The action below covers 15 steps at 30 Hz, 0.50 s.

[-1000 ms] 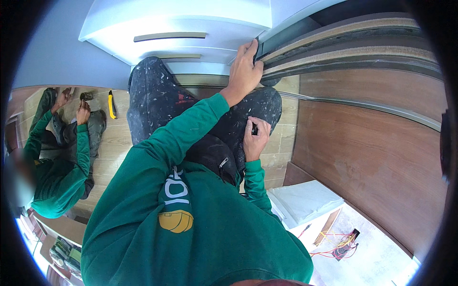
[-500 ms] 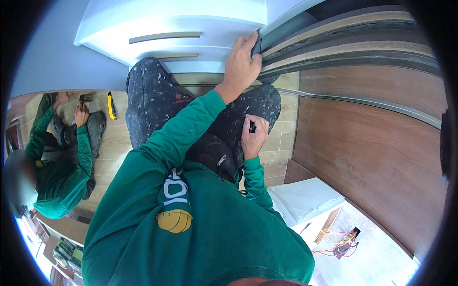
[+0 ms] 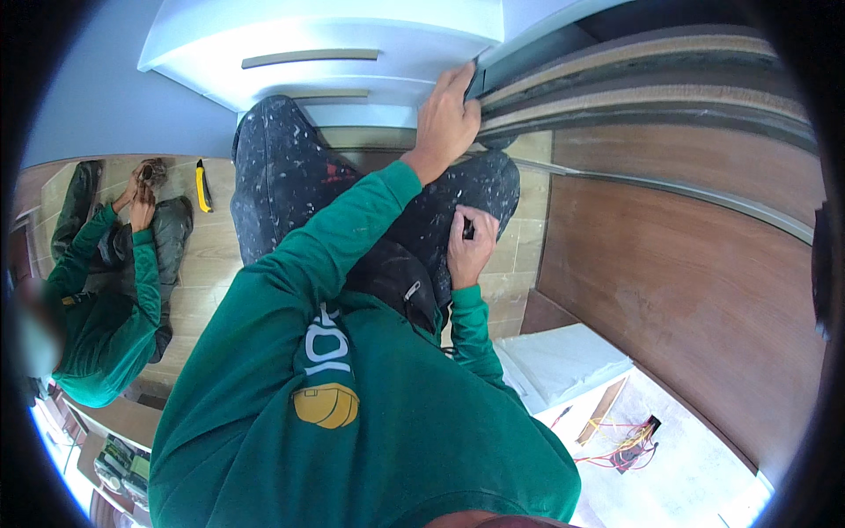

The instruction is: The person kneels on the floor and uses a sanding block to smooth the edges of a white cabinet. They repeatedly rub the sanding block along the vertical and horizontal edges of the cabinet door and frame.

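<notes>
"Where is the dark strip [image 3: 476, 84] found?"

"At the far side, between the white drawer unit [image 3: 396, 75] and the long wood-toned edges [image 3: 669, 95]. It is touched by the left grip [image 3: 444, 123]; whether it is pinched cannot be told, the fingertips being partly hidden."

"And the right grip [image 3: 473, 246]?"

"It is curled loosely by the right knee [image 3: 497, 180]; whether anything is held inside cannot be made out."

"Any containers?"

"The drawers are closed, their contents hidden. At near right, loose wires [image 3: 629, 440] are seen on a white panel [image 3: 691, 466]."

"And room?"

"Bare floor [image 3: 207, 264] is seen at left, near a yellow knife [image 3: 203, 187]; the right is bounded by brown boarding [image 3: 678, 255]."
</notes>
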Motion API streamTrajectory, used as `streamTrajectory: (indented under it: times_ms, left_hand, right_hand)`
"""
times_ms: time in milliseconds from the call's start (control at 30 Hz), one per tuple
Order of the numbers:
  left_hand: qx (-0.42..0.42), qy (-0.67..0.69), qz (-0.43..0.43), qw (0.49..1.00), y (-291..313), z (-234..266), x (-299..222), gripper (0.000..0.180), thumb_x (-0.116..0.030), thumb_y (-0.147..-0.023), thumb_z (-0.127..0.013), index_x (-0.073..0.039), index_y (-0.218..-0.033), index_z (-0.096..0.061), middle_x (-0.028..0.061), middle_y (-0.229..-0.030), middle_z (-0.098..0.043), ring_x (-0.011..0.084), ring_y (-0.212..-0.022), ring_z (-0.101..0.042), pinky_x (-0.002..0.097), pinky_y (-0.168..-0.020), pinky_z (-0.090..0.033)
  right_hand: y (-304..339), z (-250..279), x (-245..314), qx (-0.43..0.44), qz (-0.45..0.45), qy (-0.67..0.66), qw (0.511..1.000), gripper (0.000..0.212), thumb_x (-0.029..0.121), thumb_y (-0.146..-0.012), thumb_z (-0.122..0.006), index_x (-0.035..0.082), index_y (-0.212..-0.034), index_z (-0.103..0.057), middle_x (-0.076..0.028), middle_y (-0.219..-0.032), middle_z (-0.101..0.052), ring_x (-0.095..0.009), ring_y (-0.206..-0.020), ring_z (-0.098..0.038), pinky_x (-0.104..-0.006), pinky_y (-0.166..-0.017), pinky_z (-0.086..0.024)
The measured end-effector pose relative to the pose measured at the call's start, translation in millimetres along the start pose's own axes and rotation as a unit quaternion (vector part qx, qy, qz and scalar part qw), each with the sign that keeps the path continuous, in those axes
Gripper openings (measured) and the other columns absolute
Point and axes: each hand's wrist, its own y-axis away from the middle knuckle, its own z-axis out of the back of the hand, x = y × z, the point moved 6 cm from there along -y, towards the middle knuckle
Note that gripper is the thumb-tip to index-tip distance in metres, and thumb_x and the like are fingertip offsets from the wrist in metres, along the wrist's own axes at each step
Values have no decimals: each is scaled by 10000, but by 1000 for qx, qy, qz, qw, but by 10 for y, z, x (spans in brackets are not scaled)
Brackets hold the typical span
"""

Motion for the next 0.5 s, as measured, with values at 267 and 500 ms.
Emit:
streamTrajectory:
  times_ms: [267,500]
  left_hand:
    - [37,-47,115,992,158,-269,814,538,-64,-911,-579,49,-1436,-604,273,-1384,-647,478,-1232,-639,531,-1055,-525]
    - [-26,-25,67,997,249,-332,896,534,-90,-936,-567,2,-1459,-614,292,-1390,-661,475,-1236,-654,508,-1073,-519]
  right_hand:
    - [31,-29,-14,6,-5,7,1000,92,58,-915,-756,64,-1006,-767,-114,-1032,-757,-319,-1011,-665,-430,-947,-513]
    - [-16,-34,-16,5,2,5,1000,93,52,-918,-756,62,-1009,-770,-113,-1029,-754,-319,-1013,-661,-428,-944,-513]
